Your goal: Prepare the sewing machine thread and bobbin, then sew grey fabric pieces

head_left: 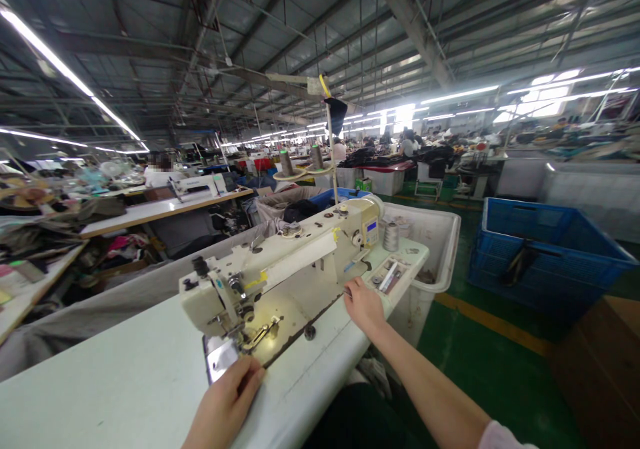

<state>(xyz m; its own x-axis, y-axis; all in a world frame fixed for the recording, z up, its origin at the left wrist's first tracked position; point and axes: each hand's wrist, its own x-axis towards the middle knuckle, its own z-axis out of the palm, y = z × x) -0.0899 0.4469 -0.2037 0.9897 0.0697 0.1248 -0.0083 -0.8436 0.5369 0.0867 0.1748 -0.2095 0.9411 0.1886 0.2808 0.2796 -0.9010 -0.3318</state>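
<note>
An industrial sewing machine (pixel 300 249) stands on a pale table (pixel 125 376) in front of me. Beside its shiny needle plate (pixel 223 359), near the presser foot, is my left hand (pixel 225 396), fingers curled in and thumb close to them; whatever they hold, if anything, is hidden. My right hand (pixel 365 308) rests farther along the machine bed, its fingers closed at a small dark bit I cannot name. Between the hands lies a small dark round piece (pixel 310 332). Right of the right hand, a tray (pixel 387 276) set in the table holds small items, with a grey thread cone (pixel 391 236) behind.
Two thread cones (pixel 286 162) sit on a stand behind the machine. A white bin (pixel 447 236) adjoins the table's right end. Blue crates (pixel 550 256) and a cardboard box (pixel 600 356) stand on the green floor. Another sewing table (pixel 165 212) and a person (pixel 163 174) are at left.
</note>
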